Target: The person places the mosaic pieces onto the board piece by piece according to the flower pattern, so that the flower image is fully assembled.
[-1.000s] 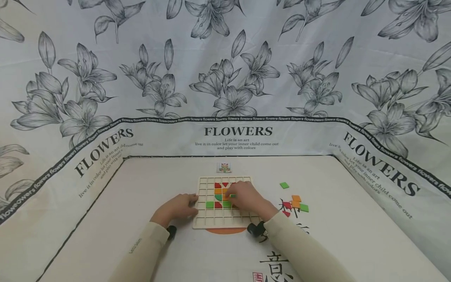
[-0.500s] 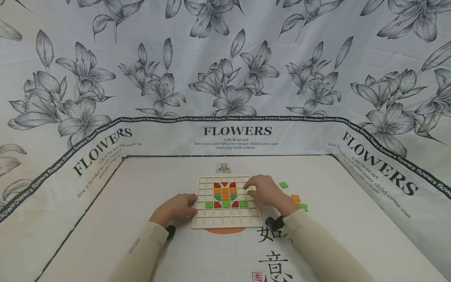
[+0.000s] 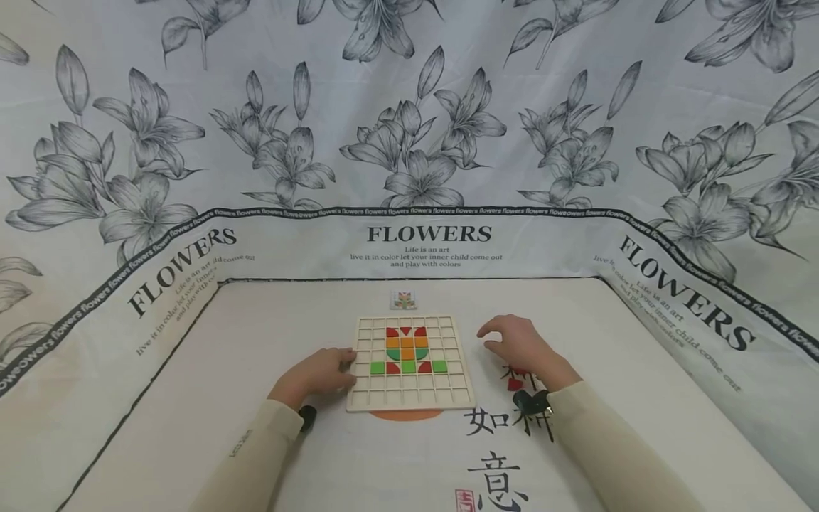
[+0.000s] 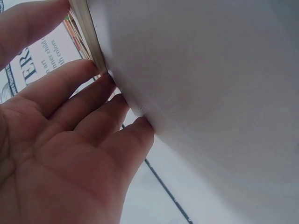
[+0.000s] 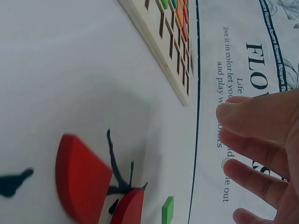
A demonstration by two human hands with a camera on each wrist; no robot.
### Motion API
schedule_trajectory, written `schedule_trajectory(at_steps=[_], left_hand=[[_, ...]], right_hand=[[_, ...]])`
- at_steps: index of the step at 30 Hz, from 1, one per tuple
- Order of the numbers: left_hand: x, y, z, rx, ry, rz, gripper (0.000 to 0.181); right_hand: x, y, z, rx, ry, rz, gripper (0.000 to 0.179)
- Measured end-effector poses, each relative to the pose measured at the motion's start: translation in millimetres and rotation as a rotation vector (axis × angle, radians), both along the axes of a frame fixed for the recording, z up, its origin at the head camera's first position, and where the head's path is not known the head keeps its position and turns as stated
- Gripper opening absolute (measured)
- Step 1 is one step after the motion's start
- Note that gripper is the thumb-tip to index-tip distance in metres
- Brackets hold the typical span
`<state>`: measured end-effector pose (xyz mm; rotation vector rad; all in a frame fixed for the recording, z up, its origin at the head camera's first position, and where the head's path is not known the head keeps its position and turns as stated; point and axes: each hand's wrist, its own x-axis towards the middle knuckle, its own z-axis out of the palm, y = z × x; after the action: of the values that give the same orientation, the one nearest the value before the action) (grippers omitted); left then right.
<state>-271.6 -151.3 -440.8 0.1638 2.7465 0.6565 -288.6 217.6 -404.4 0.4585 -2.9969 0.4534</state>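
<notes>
A wooden grid board (image 3: pixel 361 400) lies mid-table. Green, red and orange pieces fill some of its cells, with an orange square (image 3: pixel 407 343) near their middle. At the board's left edge rests my left hand (image 3: pixel 316 372), its thumb and fingertips touching the side; in the left wrist view its fingers (image 4: pixel 131 140) are fairly straight. My right hand (image 3: pixel 521 343) hovers right of the board, fingers loosely bent and holding nothing. Below it lies a red piece (image 3: pixel 515 384). The right wrist view shows a red quarter-round piece (image 5: pixel 79 179), another red piece (image 5: pixel 130 209) and a green piece (image 5: pixel 168 211).
A small picture card (image 3: pixel 403 299) with a coloured flower pattern lies behind the board. An orange shape (image 3: pixel 406 415) shows below its near edge. Black characters (image 3: pixel 498 473) mark the cloth, and a flower-printed curtain (image 3: pixel 422 171) stands around the table.
My right hand has left the pieces on the board and moved right, over the loose pieces, now hiding some of them. The left hand stays at the board's edge.
</notes>
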Motion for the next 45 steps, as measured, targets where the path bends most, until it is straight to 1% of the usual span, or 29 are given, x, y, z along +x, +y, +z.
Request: schedule_trajectory(at_steps=[7,12,16,23,28,31,37,40,45], left_hand=[[-1.5,-1.2,-0.8,-0.009,-0.001,-0.003,0.062],[-2.7,-1.6,-2.2,-0.004,-0.001,0.0,0.062],[-2.0,-1.2,-2.2,-0.002,0.0,-0.001,0.061],[0.0,-0.7,0.4,-0.004,-0.008,0.014,0.062],[0.0,-0.5,0.2,0.0,-0.002,0.008,0.062],[0.1,-0.5,0.5,0.001,0.0,0.006,0.062],[0.0,0.4,1.1,0.004,-0.002,0.012,0.062],[-0.1,0.4,1.4,0.0,0.002,0.008,0.062],[-0.5,-0.9,0.4,-0.01,0.003,0.004,0.062]], right_hand=[[1.5,24.7,-3.5,0.012,-0.05,-0.05,0.022],[-2.2,38.9,-9.6,0.008,-0.108,-0.105,0.026],[-10.1,46.3,-16.3,0.005,-0.147,-0.178,0.035],[-25.2,47.8,-22.1,0.033,-0.127,-0.26,0.046],[-34.0,46.3,-25.4,0.047,-0.158,-0.331,0.05],[-38.4,45.6,-26.3,0.056,-0.172,-0.35,0.046],[-44.1,46.0,-25.2,0.056,-0.189,-0.36,0.033],[-44.7,46.7,-24.2,0.047,-0.192,-0.359,0.032],[-41.3,45.0,-23.2,0.009,-0.231,-0.352,0.034]])
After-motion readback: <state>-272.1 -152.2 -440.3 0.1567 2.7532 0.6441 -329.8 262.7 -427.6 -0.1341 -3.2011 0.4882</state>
